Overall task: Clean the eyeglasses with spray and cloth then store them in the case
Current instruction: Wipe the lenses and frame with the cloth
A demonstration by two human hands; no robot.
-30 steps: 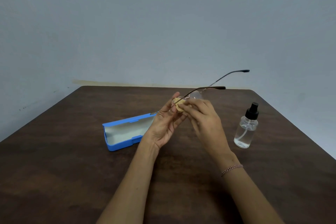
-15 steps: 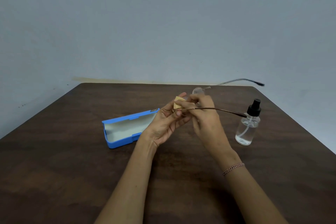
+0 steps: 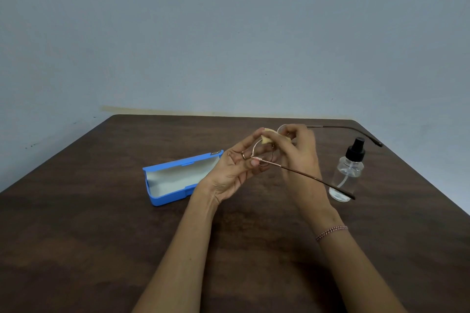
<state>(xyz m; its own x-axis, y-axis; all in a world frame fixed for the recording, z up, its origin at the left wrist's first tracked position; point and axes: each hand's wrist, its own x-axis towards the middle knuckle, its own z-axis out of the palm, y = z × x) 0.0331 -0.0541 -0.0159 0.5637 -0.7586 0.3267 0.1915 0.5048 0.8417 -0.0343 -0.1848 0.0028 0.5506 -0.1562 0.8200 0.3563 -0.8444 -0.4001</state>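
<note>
– Yellow folded cloth (image 3: 267,137), who grips it?
– I see right hand (image 3: 300,155) pinching it onto a lens. Left hand (image 3: 234,172) pinches thin brown wire-framed round eyeglasses (image 3: 263,157), over dark table (image 3: 101,236). Open blue plastic case (image 3: 173,180) left, clear spray bottle (image 3: 347,178) right.

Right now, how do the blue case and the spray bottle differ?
The blue case lies flat, lid open; the spray bottle stands upright. The case is opaque with a pale lining; the spray bottle is clear with a black top. Both rest on the dark table, neither held.
</note>
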